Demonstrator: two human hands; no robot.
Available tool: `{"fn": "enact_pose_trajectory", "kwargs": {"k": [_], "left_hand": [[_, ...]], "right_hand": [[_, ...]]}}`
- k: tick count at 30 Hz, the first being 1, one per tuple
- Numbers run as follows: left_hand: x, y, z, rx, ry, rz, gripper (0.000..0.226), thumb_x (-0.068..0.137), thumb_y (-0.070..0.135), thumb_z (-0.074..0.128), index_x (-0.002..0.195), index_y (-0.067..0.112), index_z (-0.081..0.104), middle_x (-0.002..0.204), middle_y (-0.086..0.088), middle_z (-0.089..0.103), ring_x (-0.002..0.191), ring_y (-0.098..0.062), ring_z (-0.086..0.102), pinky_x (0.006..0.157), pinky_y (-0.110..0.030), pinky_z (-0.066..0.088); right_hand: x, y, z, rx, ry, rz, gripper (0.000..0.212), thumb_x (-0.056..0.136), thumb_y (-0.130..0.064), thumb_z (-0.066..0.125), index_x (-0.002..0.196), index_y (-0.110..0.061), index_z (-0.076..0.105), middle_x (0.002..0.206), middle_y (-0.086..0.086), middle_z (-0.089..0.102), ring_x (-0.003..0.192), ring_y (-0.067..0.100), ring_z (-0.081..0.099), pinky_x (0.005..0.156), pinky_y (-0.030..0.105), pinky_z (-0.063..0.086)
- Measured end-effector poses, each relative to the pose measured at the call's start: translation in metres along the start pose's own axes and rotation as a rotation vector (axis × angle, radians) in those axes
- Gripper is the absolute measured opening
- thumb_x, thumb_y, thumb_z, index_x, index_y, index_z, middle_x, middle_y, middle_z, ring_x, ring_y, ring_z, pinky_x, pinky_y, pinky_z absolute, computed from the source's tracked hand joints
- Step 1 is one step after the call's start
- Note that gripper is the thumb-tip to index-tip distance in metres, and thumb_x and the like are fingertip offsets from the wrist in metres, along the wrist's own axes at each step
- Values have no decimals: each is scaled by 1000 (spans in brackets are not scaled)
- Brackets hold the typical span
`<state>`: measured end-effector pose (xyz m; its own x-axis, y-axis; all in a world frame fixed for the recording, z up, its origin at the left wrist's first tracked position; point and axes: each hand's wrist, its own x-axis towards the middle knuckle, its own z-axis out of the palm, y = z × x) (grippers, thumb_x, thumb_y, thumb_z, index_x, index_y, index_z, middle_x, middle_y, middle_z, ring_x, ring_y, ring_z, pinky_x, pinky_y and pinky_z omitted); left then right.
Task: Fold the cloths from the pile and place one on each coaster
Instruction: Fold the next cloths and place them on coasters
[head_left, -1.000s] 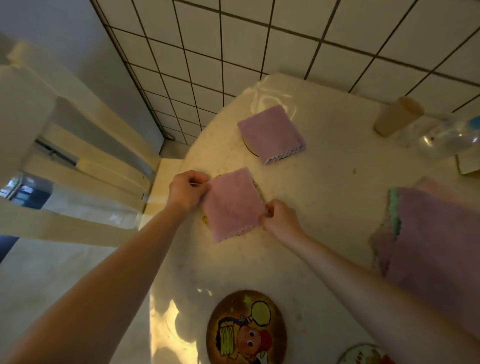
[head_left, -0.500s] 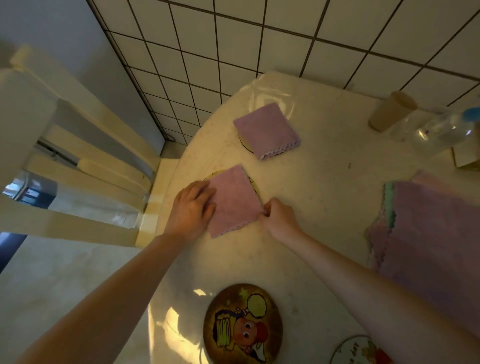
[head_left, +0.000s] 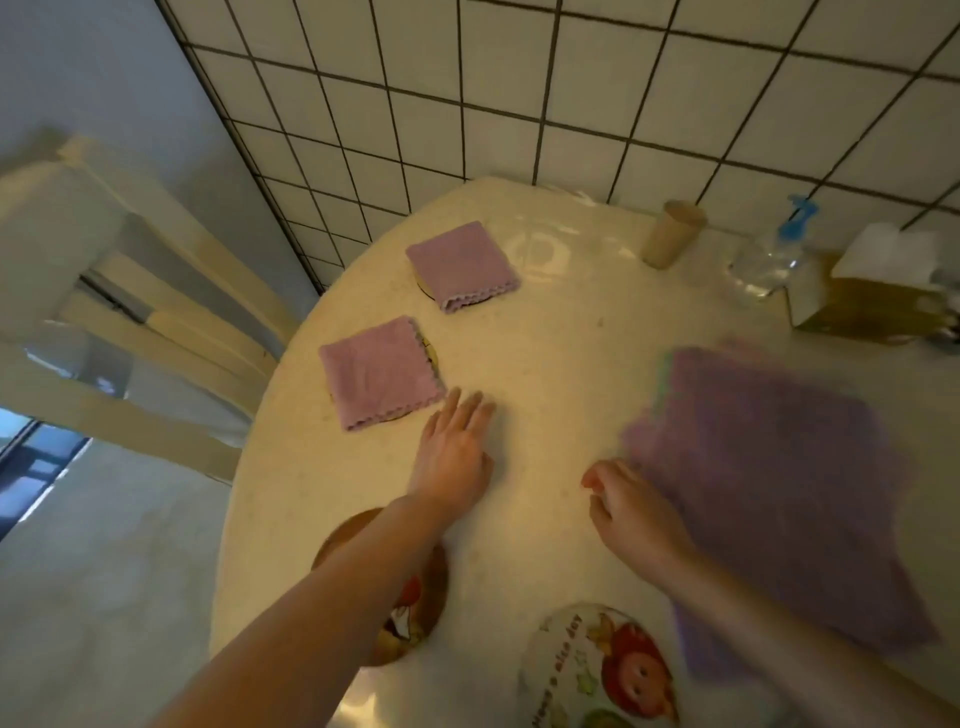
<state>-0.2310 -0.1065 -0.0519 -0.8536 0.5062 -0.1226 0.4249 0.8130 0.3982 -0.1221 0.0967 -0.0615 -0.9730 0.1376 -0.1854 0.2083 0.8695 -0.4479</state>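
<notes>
1. Left hand (head_left: 453, 453): lies flat, palm down, over the counter (head_left: 561, 364); its fingers (head_left: 470, 410) are straight and close together, holding nothing.
2. Right hand (head_left: 631, 514): fingers (head_left: 597, 480) loosely curled, with the fingertips at the near left edge of the cloth pile (head_left: 769, 467). Whether they pinch the cloth cannot be told; the pile is blurred.
3. Near folded cloth (head_left: 379, 371): a pink square just beyond and left of the left fingers, apart from them. It rests on a coaster (head_left: 430, 353), which shows only as a sliver at the cloth's right edge.
4. Far folded cloth (head_left: 461, 264): a second pink square, well beyond the left fingers, on another coaster (head_left: 431, 290) that peeks out at its near edge.
5. Cloth pile: purple, unfolded, right of the right fingers, with a green edge showing at its far left corner.
6. Bare coasters: a brown cartoon coaster (head_left: 415, 613) lies under the left forearm, partly hidden; a white cartoon coaster (head_left: 597, 670) lies near the right forearm. Neither carries a cloth.
7. Other items, well beyond the right fingers by the tiled wall (head_left: 571, 93): a tan cup (head_left: 670, 234), a clear bottle with a blue cap (head_left: 774, 249), and a tissue box (head_left: 872, 306).
8. A pale chair (head_left: 130, 291) stands left of the counter.
</notes>
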Motion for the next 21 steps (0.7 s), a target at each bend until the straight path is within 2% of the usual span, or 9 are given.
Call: {"fn": "enact_pose_trajectory", "kwargs": {"k": [2,4,6,10,13,16,18,21], "left_hand": [[-18,44,24,-19,-41,57,64,91,12,48,150,18,24,159,-1,18,148,-22,3,119,-36,9],[-34,84,46,-44,-85,102,63,90,12,48,149,19,26,158,-1,22,148,-22,7,119,-35,11],[-47,117,66,-37,-120,180,62,88,11,49,147,20,31,156,0,28,147,-22,12,120,-36,15],[-58,162,97,-1,-183,295,58,87,10,48,144,20,39,152,1,35,145,-21,18,118,-35,20],[-56,187,110,23,-244,313,57,87,13,48,144,17,40,152,-2,35,145,-24,19,117,-35,21],[-50,205,122,45,-264,330,54,87,21,39,140,14,44,147,-8,40,139,-29,29,113,-42,30],[-46,209,125,72,-267,308,51,90,21,43,140,15,44,144,-7,41,135,-29,34,108,-43,36],[-35,216,125,151,-279,275,49,94,26,46,142,21,39,144,-1,39,132,-26,35,107,-39,36]], "right_hand": [[-35,35,-15,-48,79,-7,5,89,-17,56,93,-19,56,95,-3,56,86,18,56,67,30,43],[-66,72,-24,-107,147,2,11,81,-12,66,83,-16,57,85,2,58,77,25,58,60,33,45],[-92,107,-30,-166,142,23,19,74,-11,74,79,-17,57,83,1,58,75,24,58,57,34,47],[-126,159,-42,-241,138,31,29,64,-21,84,77,-16,58,83,1,59,76,24,59,53,32,47],[-137,184,-47,-309,79,-11,34,61,-29,85,74,-18,56,80,0,56,73,22,57,52,32,46],[-140,199,-48,-386,22,-33,39,50,-22,89,69,-19,55,76,-1,53,68,21,55,46,28,42],[-138,200,-46,-399,11,-50,42,45,-17,90,70,-19,56,75,-2,53,68,20,55,45,29,42],[-135,202,-51,-390,5,-94,40,50,-29,88,74,-19,58,78,-3,54,71,18,56,48,28,46]]}}
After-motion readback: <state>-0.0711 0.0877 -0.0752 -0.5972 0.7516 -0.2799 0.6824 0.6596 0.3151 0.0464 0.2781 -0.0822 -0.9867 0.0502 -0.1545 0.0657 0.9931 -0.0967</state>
